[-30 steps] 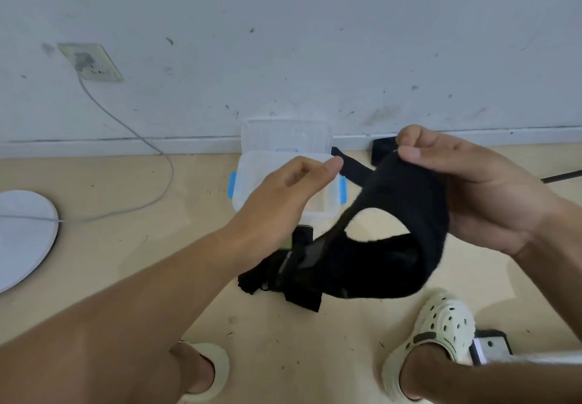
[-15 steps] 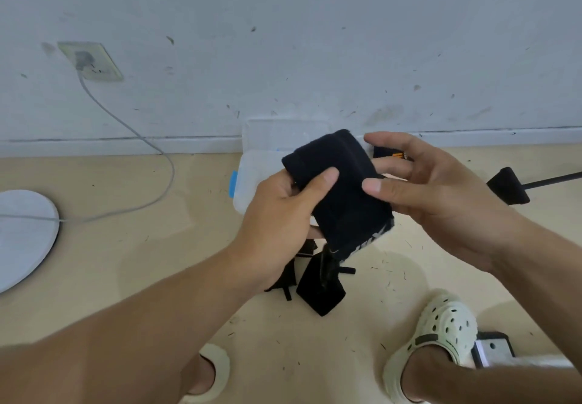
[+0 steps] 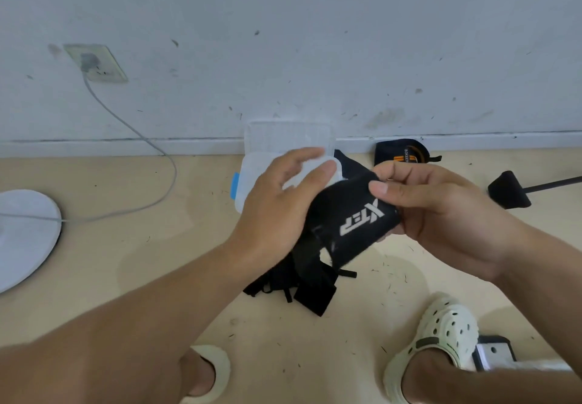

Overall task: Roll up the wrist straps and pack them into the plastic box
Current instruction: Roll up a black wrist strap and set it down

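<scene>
Right hand [image 3: 441, 211] now pinching wrist strap [image 3: 356, 221]

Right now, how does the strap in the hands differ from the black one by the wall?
The XTEP wrist strap is held off the floor, gripped by the right hand with the left hand against it; the wall-side wrist strap lies untouched on the floor at the baseboard. The held strap shows white lettering, the wall-side strap orange markings. The held one trails a loose tail; the other looks compact. Both are black.
</scene>
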### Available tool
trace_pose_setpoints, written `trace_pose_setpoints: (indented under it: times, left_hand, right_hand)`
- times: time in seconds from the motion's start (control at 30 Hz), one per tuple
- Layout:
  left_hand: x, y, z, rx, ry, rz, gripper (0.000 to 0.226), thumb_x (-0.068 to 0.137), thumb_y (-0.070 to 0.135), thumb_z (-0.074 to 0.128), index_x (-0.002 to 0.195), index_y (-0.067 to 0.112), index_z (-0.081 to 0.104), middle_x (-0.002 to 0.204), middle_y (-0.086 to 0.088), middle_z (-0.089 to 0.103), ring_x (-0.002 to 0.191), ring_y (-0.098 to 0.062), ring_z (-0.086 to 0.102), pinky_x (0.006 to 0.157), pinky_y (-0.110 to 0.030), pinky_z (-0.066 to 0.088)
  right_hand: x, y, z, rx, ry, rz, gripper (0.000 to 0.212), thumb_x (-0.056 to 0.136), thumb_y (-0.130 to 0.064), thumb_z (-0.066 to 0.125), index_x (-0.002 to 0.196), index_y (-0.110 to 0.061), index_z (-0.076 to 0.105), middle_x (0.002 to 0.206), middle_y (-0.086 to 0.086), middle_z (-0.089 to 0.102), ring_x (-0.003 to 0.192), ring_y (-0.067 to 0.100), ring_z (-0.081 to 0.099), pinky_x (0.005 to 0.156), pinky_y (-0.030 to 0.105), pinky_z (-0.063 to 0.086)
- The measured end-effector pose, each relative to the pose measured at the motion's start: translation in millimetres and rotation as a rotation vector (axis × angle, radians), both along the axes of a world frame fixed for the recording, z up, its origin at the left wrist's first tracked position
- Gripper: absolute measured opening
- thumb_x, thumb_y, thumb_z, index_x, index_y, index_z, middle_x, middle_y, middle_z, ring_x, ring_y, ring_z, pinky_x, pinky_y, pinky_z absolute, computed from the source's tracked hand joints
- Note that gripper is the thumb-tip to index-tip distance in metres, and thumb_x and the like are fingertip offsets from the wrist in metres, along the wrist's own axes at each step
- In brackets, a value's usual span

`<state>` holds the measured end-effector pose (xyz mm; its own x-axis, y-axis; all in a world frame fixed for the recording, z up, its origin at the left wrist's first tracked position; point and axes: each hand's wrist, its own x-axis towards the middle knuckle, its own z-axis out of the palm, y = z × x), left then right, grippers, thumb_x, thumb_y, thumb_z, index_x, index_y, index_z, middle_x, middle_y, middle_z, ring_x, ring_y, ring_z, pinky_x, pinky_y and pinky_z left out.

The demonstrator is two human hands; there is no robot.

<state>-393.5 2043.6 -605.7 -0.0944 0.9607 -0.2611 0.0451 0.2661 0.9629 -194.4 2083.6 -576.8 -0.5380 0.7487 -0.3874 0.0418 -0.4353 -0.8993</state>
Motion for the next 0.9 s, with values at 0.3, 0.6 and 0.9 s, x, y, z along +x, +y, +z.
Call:
trace_pose_setpoints:
  times: [0.3, 0.6, 0.9]
  left_hand:
    - [10, -14, 6, 0.208, 0.128, -0.215, 0.04, 0.077, 0.042, 0.079, 0.115, 0.039, 0.066, 0.107, 0.024, 0.074, 0.1, 0.007, 0.069, 0.08, -0.005, 0.049]
    - [13, -8, 3, 0.136, 0.1, -0.194, 0.014, 0.086, 0.024, 0.081, 0.084, 0.029, 0.068, 0.068, 0.024, 0.069, 0.068, 0.008, 0.066, 0.063, -0.004, 0.044]
    - [15, -9, 4, 0.084, 0.07, -0.292, 0.008, 0.092, 0.04, 0.067, 0.093, 0.034, 0.072, 0.082, 0.02, 0.075, 0.08, 0.007, 0.07, 0.069, -0.006, 0.047]
  right_hand:
    - [-1, -4, -1, -0.057, -0.009, -0.232, 0.028, 0.077, -0.031, 0.074, 0.095, -0.01, 0.067, 0.09, 0.009, 0.073, 0.072, 0.018, 0.067, 0.062, 0.025, 0.062]
    - [9, -2, 3, 0.414, -0.3, -0.033, 0.046, 0.067, -0.053, 0.078, 0.111, -0.039, 0.077, 0.107, -0.006, 0.075, 0.099, 0.014, 0.07, 0.094, 0.031, 0.055]
    - [12, -4, -10, 0.603, -0.406, 0.017, 0.042, 0.069, -0.055, 0.08, 0.11, -0.051, 0.075, 0.094, 0.017, 0.076, 0.089, 0.042, 0.071, 0.088, 0.06, 0.057]
